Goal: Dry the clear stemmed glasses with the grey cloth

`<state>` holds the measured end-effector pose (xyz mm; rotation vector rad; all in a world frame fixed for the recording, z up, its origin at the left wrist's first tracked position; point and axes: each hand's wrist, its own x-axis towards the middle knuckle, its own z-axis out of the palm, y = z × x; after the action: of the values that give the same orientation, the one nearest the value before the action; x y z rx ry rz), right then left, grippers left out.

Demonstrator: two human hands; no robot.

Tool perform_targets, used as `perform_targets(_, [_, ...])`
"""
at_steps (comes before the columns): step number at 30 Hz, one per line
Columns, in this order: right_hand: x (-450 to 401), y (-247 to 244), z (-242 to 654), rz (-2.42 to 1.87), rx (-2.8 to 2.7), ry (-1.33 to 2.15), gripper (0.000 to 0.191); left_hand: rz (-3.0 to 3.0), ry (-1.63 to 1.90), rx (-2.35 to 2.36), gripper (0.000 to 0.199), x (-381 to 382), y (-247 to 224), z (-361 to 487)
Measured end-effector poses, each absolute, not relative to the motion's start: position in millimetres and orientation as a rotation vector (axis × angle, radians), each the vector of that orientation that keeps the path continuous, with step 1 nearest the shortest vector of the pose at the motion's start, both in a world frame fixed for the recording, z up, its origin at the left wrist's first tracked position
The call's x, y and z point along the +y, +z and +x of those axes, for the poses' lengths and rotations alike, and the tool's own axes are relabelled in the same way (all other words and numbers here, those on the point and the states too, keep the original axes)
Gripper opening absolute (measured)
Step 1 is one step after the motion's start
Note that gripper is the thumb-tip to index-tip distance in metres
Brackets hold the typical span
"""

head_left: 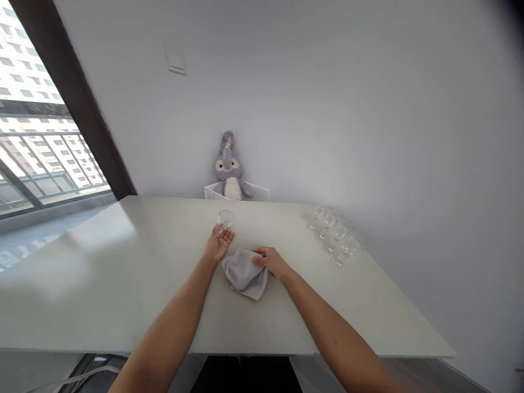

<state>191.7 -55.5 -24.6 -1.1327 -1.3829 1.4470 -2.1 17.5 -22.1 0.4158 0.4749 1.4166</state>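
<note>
My left hand [219, 244] is turned palm up, its thumb and fingers round the lower part of a clear drinking glass [225, 216]. The glass stands rim up above the table, and the fingers partly cover its base. Closer to me, a grey cloth [244, 273] hangs bunched from my right hand [271, 261], pinched between thumb and fingers. The cloth lies just right of my left wrist, apart from the glass.
Several clear stemmed glasses [336, 232] are grouped along the right side of the white table [164, 284]. Behind the far edge, a grey plush toy [231, 169] sits in a white basket [260, 192] against the wall. A window is at left.
</note>
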Motion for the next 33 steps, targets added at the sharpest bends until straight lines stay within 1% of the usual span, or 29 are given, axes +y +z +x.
perform_targets(3, [-58,-19,192,-1.09,-1.245,1.471,0.031,0.471,1.375,0.458,0.021,14,-22,2])
perform_targets(8, [-55,-9,202,-0.994,-0.877,1.333,0.032,0.555,1.329,0.443,0.023,10,-21,10])
perform_targets(14, [-49,-6,222,-0.885,-0.7,1.28,0.033,0.575,1.316,0.428,0.027,1,-16,18])
perform_targets(18, [-51,0,227,-0.909,-0.569,1.07,0.031,0.614,1.32,0.458,0.027,-6,-14,25])
perform_targets(20, [-57,5,224,-0.906,-0.645,0.935,0.033,0.665,1.311,0.46,0.027,-9,-15,31])
perform_targets(22, [-65,9,214,-0.917,-0.805,0.874,0.038,0.723,1.28,0.464,0.029,-14,-16,38])
perform_targets(24, [-73,11,202,-0.933,-1.024,0.963,0.046,0.777,1.238,0.469,0.034,-18,-17,45])
perform_targets(26, [-79,11,192,-0.913,-1.228,1.145,0.051,0.822,1.203,0.483,0.041,-23,-16,49])
perform_targets(29, [-82,10,189,-0.843,-1.347,1.352,0.049,0.88,1.167,0.504,0.049,-29,-13,50])
perform_targets(31, [-80,9,192,-0.856,-1.379,1.396,0.047,0.93,1.129,0.496,0.052,-32,-11,50])
perform_targets(33, [-79,8,197,-0.942,-1.451,1.354,0.048,0.994,1.078,0.494,0.053,-34,-11,50])
